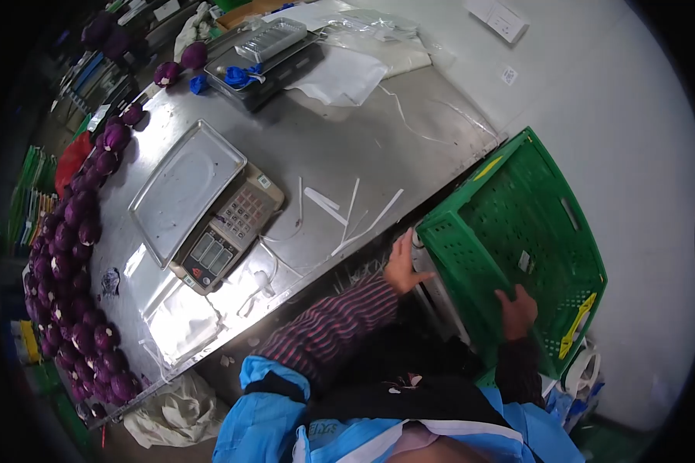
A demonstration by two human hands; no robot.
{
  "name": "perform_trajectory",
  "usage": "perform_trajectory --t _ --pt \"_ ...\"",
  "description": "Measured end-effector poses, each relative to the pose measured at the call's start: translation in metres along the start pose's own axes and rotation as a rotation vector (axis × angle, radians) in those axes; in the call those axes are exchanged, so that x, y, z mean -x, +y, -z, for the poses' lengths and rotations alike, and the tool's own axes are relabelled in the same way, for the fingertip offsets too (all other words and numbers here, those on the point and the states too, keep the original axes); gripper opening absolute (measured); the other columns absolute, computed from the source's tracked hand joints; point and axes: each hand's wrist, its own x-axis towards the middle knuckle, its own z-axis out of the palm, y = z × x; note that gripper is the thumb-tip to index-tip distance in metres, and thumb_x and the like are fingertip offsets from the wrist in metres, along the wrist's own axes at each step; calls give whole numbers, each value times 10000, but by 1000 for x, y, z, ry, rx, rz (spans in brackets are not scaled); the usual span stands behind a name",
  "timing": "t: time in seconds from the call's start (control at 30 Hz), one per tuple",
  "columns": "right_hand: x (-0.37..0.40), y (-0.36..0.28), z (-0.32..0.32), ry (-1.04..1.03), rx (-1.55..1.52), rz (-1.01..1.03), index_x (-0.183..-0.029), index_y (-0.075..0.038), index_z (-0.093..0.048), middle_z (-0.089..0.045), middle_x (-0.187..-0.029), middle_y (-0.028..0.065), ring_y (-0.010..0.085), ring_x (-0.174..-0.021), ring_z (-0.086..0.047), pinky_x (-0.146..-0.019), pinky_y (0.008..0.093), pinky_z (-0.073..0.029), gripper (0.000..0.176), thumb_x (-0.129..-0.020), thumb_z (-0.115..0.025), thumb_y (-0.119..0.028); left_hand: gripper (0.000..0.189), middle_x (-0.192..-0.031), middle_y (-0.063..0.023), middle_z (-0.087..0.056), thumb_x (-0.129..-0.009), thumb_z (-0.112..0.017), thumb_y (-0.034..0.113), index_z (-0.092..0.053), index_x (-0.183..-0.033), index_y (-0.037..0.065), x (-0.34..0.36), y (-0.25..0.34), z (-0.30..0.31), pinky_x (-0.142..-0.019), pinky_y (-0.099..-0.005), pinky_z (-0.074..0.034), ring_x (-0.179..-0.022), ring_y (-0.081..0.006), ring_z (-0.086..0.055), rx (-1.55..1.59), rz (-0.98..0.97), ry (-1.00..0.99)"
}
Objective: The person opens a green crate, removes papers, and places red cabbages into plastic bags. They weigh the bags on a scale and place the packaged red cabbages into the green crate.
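Green crate (564,197): right of the metal surface (347,147), beside its edge. Right hand (519,310): closed over the crate's near wall. Left hand (399,266): fingers spread, beside the crate's left corner; contact cannot be told. Hands apart. Scale (239,212) and red cabbages (77,255): on the surface, the cabbages along its left side. Risk, as judged: a one-sided hold could let the crate swing or slip, or pinch fingers against the surface's edge. Writing: wall label (509,75) and scale panel, too small to read; no brand legible.
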Motion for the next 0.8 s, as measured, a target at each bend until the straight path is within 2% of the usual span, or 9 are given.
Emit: perform_trajectory --t 0.1,0.17,0.27,0.37,0.53,0.67,0.7,0.73,0.8 --pt "-11 33 29 513 176 182 -1022 7 -651 -669 -844 220 403 -761 -637 -660 444 -477 597 -673 -788 -458 1283 -1473 -275 -206 -549 -900 328 -79 -1498 60 -26 29 -11 -1110 -470 -286 -1357 -436 -251 -99 -194 59" --pt "-16 31 95 443 42 152 -994 -43 -662 -668 -831 185 378 -740 -624 -670 454 -457 493 -684 -786 -406 1295 -1477 -281 -168 -534 -907 303 -78 -1495 48 -32 77 -1 -1111 -470 -284 -1361 -445 -232 -44 -280 92" --pt "-3 14 173 363 -310 300 -954 -10 -658 -672 -778 123 243 -657 -600 -615 364 -444 354 -724 -778 -251 1313 -1499 -259 -85 -488 -925 250 -106 -1497 67 -45 129 25 -1104 -469 -299 -1360 -457 -227 104 -376 186" --pt "34 -37 210 302 -679 152 -877 26 -640 -618 -723 -8 69 -638 -497 -578 254 -398 175 -774 -722 -89 1319 -1510 -254 -83 -483 -926 262 -106 -1501 87 -52 159 70 -1118 -469 -287 -1368 -462 -216 87 -490 140" --pt "58 -104 216 379 -458 243 -914 23 -634 -622 -702 51 128 -614 -520 -588 288 -418 242 -790 -732 -161 1304 -1516 -252 -66 -472 -927 242 -137 -1497 86 -58 142 138 -1120 -477 -285 -1386 -460 -177 207 -571 199" --pt "45 -195 188 480 -175 573 -960 10 -630 -628 -699 148 255 -600 -573 -601 348 -443 346 -793 -743 -271 1154 -1510 -269 -102 -560 -889 207 -196 -1468 41 -33 86 177 -1073 -453 -355 -1343 -457 -259 -157 -375 479" --pt "43 -218 177 469 -145 619 -962 0 -635 -641 -725 175 312 -655 -607 -617 367 -455 369 -790 -739 -309 863 -1442 -252 -312 -665 -817 171 -365 -1388 36 -10 76 189 -1005 -427 -414 -1260 -403 -406 -139 -397 531" --pt "40 -242 163 428 -153 688 -962 0 -635 -641 -725 175 312 -655 -607 -617 367 -455 369 -790 -739 -309 863 -1442 -252 -312 -665 -817 171 -365 -1388 36 19 61 206 -1005 -427 -414 -1260 -403 -406 -165 -345 586" --pt "27 -293 132 350 -38 768 -1006 -10 -638 -651 -735 180 334 -730 -635 -656 399 -467 423 -797 -713 -370 511 -1234 -172 -565 -787 -720 155 -542 -1254 49 73 32 240 -921 -403 -465 -1112 -326 -560 33 -235 144"
